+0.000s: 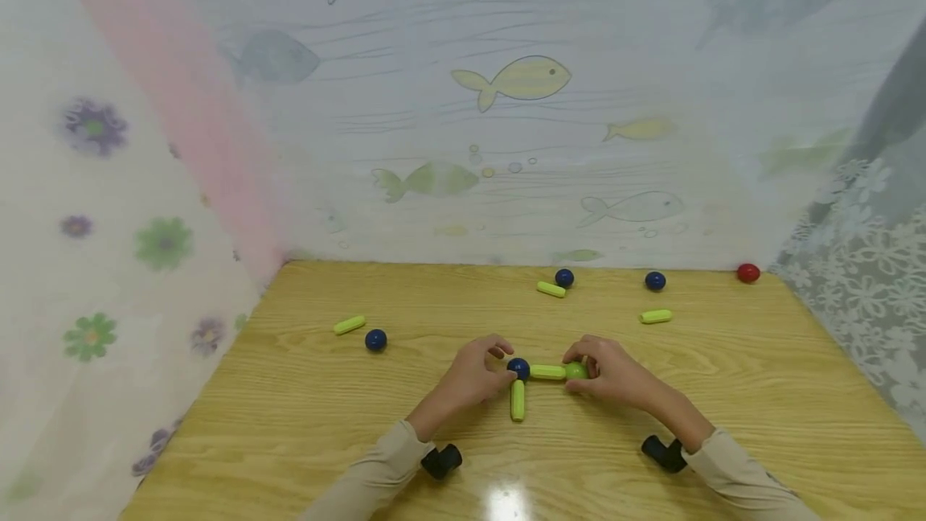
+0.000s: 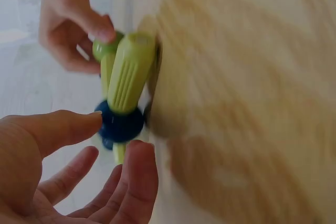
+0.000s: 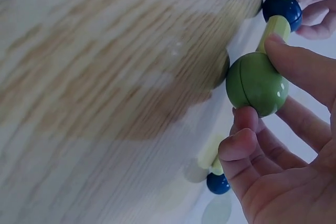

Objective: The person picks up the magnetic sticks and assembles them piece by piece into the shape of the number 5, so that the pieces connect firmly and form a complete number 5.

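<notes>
i note right hand (image 1: 611,371) pinching green ball (image 1: 575,371), left hand (image 1: 473,372) pinching the adjacent blue ball (image 1: 518,368); uneven pull may detach the rod (image 1: 547,372) between them.

A joined piece is lying on the surface (image 1: 304,424) between the hands: a ball (image 1: 518,368) beside the left hand (image 1: 473,376), one stick (image 1: 547,372) running right to another ball (image 1: 575,371) at the right hand (image 1: 615,372), a second stick (image 1: 517,400) pointing toward the person.

A glossy wooden table (image 1: 289,424) stands against fish-patterned (image 1: 517,79) and flowered curtains (image 1: 108,264).
</notes>
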### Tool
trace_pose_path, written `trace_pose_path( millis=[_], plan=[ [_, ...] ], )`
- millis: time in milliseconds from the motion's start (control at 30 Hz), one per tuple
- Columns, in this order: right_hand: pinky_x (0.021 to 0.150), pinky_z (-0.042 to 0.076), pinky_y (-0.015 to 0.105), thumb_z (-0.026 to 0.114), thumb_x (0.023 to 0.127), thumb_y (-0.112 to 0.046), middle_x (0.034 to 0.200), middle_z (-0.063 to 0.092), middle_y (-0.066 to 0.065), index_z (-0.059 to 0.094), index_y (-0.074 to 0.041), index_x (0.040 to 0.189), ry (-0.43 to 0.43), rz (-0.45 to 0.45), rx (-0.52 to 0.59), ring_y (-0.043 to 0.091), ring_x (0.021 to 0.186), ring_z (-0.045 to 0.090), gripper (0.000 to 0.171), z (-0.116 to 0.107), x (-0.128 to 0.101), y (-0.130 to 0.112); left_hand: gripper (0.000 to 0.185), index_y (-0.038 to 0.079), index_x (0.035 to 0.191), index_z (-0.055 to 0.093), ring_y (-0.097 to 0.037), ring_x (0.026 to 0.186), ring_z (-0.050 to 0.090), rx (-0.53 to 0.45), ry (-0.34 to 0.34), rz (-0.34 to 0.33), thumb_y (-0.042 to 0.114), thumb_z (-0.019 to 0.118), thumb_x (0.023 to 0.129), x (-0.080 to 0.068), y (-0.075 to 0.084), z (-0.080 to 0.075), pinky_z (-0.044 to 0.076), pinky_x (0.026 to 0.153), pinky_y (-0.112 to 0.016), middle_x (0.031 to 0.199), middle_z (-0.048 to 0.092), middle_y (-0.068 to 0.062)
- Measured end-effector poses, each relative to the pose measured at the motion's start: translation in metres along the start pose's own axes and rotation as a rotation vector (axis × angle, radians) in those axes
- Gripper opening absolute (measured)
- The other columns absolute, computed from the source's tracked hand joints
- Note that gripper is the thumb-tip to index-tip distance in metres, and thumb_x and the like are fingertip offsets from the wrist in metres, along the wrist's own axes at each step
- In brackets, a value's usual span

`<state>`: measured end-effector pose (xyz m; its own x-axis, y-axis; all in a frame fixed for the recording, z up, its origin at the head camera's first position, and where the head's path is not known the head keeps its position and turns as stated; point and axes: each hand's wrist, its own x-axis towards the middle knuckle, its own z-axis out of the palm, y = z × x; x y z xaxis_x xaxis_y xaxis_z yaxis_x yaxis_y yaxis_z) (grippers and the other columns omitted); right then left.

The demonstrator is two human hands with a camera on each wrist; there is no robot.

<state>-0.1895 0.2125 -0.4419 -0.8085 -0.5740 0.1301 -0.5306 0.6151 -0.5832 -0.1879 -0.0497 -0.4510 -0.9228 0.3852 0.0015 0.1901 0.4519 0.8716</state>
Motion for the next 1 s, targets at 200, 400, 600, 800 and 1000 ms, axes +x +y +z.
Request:
trace_pose_path(
  millis=[200, 400, 600, 800, 1000],
  plan=[
    [0.056, 0.043, 0.022, 0.076, 0.081, -0.020, 0.086, 0.055, -0.001, 0.067, -0.005, 0.102, 0.000, -0.008, 0.006, 0.004, 0.064, 0.046, 0.027, 0.001, 0.000, 0.000, 0.025, 0.003, 0.111, 0.062, -0.019, 0.076, 0.057, 0.076, 0.114, 0.025, 0.006, 0.066, 0.087, -0.008, -0.010, -0.042, 0.049, 0.056, -0.030, 0.113, 0.055, -0.018],
    [0.055, 0.043, 0.023, 0.076, 0.081, -0.021, 0.086, 0.055, 0.000, 0.066, -0.006, 0.101, 0.007, -0.003, 0.027, 0.005, 0.064, 0.046, 0.027, 0.000, -0.002, 0.000, 0.025, 0.005, 0.110, 0.064, -0.022, 0.082, 0.057, 0.106, 0.280, -0.045, 0.006, 0.069, 0.085, -0.024, -0.019, -0.089, 0.049, 0.057, -0.031, 0.113, 0.057, -0.018],
    [0.056, 0.043, 0.023, 0.075, 0.082, -0.022, 0.086, 0.055, -0.001, 0.066, -0.007, 0.102, 0.009, -0.002, 0.033, 0.005, 0.064, 0.047, 0.026, 0.000, -0.004, 0.002, 0.030, 0.002, 0.114, 0.062, -0.029, 0.092, 0.054, 0.150, 0.377, -0.077, 0.007, 0.070, 0.085, -0.042, -0.038, -0.124, 0.049, 0.067, -0.037, 0.115, 0.055, -0.020],
    [0.056, 0.044, 0.023, 0.075, 0.083, -0.022, 0.086, 0.056, 0.000, 0.066, -0.008, 0.101, 0.012, 0.003, 0.037, 0.005, 0.065, 0.048, 0.025, 0.001, -0.005, 0.003, 0.033, 0.000, 0.116, 0.060, -0.034, 0.099, 0.053, 0.168, 0.423, -0.123, 0.005, 0.070, 0.084, -0.052, -0.056, -0.137, 0.048, 0.078, -0.045, 0.115, 0.055, -0.020],
    [0.056, 0.044, 0.023, 0.075, 0.083, -0.021, 0.087, 0.056, 0.000, 0.066, -0.007, 0.101, 0.018, 0.003, 0.038, 0.005, 0.066, 0.048, 0.025, 0.003, -0.005, 0.003, 0.038, 0.000, 0.119, 0.057, -0.034, 0.099, 0.055, 0.108, 0.431, -0.159, 0.004, 0.070, 0.084, -0.054, -0.068, -0.138, 0.049, 0.081, -0.047, 0.116, 0.054, -0.021]
  ],
)
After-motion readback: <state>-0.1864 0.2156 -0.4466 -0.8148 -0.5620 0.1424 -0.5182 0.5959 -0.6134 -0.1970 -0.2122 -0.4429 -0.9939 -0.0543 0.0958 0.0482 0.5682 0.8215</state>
